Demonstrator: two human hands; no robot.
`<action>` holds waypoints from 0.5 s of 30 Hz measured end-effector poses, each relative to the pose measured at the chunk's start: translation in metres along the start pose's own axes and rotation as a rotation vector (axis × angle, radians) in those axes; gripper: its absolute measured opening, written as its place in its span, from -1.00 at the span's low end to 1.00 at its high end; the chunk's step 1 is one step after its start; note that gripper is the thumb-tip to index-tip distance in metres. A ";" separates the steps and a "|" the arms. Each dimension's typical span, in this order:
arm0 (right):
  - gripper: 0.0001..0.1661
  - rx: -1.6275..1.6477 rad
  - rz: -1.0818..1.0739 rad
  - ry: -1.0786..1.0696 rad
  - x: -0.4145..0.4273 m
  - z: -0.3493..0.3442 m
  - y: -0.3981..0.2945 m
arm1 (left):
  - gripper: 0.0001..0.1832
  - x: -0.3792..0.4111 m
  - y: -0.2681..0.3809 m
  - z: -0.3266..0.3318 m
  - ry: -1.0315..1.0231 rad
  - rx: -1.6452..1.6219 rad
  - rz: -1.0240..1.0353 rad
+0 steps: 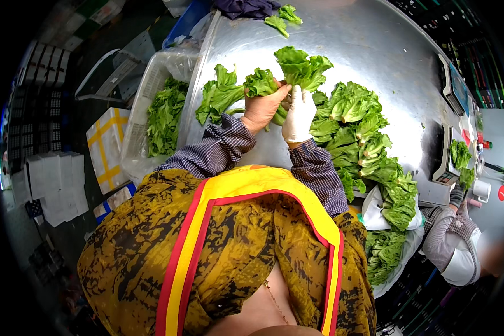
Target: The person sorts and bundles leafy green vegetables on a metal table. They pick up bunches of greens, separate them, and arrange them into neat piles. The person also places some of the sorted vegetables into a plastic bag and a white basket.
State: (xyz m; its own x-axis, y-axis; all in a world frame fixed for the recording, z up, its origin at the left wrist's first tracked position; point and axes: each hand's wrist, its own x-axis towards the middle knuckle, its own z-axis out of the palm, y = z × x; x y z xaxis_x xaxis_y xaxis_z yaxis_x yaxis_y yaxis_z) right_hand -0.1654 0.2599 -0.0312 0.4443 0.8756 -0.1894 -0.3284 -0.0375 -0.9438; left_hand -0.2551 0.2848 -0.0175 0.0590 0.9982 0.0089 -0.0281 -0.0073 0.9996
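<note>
My bare left hand [262, 108] is closed around a green lettuce leaf [260, 82], whose frilled end sticks out to the left. Beside it, my right hand [299, 115] wears a white glove and grips the base of a lettuce head [302, 69] with its leaves pointing away from me. The hands almost meet, so the stem end between them is hidden. Loose lettuce leaves [221, 95] lie on the metal table [361, 46] left of my hands. Heaped to the right are several lettuce heads [357, 109], many with pale cut stems showing.
Left of the table edge stands a plastic-lined white crate [140, 113] holding leaves. A lined container of lettuce [384, 256] is at my right side. Two scales [449, 86] sit along the right edge, where a co-worker [453, 239] handles lettuce. Dark cloth [245, 7] lies at the far edge.
</note>
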 end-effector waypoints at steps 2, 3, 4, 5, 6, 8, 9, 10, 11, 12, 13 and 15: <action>-0.77 0.074 0.060 -0.001 0.000 -0.001 -0.004 | -0.90 0.003 -0.003 -0.002 -0.038 -0.307 -0.135; -0.76 0.147 0.112 -0.002 0.001 -0.002 -0.009 | -0.91 0.006 -0.005 -0.003 -0.079 -0.618 -0.265; -0.74 0.238 0.183 -0.032 0.003 -0.008 -0.006 | -0.89 0.010 -0.007 -0.009 -0.167 -0.753 -0.364; -0.74 0.237 0.182 -0.033 0.005 -0.012 -0.010 | -0.81 0.013 -0.016 -0.011 -0.092 -0.749 -0.335; -0.73 0.307 0.294 -0.125 0.005 -0.014 -0.014 | -0.79 0.014 -0.018 -0.018 -0.112 -0.746 -0.440; -0.68 0.368 0.446 -0.317 0.006 -0.017 -0.024 | -0.73 0.021 -0.033 -0.028 -0.150 -0.801 -0.622; -0.67 0.410 0.497 -0.374 0.008 -0.020 -0.022 | -0.65 0.024 -0.034 -0.031 -0.296 -0.878 -0.648; -0.68 0.449 0.529 -0.410 0.011 -0.024 -0.019 | -0.60 0.025 -0.036 -0.030 -0.312 -0.927 -0.698; -0.69 0.488 0.560 -0.446 0.014 -0.028 -0.016 | -0.55 0.025 -0.037 -0.028 -0.328 -0.976 -0.748; -0.70 0.511 0.585 -0.500 0.016 -0.029 -0.018 | -0.49 0.025 -0.032 -0.027 -0.360 -1.052 -0.770; -0.71 0.463 0.602 -0.496 0.016 -0.031 -0.020 | -0.48 0.025 -0.029 -0.028 -0.426 -1.108 -0.776; -0.66 0.256 0.596 -0.473 0.015 -0.032 -0.028 | -0.53 0.020 -0.022 -0.025 -0.400 -1.138 -0.770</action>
State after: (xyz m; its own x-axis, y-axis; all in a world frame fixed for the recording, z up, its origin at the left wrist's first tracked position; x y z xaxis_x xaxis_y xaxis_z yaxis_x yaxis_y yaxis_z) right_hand -0.1233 0.2585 -0.0166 -0.2478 0.8563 -0.4532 -0.6053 -0.5021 -0.6176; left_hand -0.2784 0.3065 -0.0402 0.6939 0.6464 -0.3173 -0.6196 0.7605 0.1943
